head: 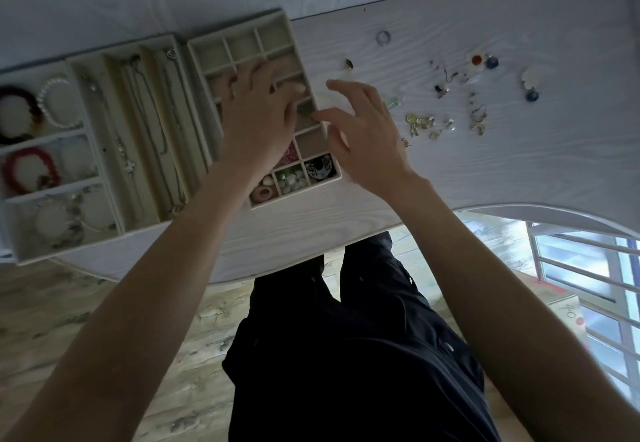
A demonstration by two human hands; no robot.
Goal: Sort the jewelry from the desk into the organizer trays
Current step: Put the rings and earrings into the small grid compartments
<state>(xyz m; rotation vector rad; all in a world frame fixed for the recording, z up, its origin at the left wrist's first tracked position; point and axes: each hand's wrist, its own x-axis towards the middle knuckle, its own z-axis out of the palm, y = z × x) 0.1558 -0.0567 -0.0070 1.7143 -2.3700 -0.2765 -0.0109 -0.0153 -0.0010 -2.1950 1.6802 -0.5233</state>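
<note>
Both hands work over the grid tray as loose jewelry waits on the desk.

I see my left hand spread, right hand fingers relaxed; whether either pinches a piece, I cannot tell. Next, I judge: reach right for another earring.

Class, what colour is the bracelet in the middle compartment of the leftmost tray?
Red bracelet, seen in the head view.

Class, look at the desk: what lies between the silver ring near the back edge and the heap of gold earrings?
In the head view, a small dark oval piece lies between the silver ring and the gold earrings; otherwise bare desk.
</note>
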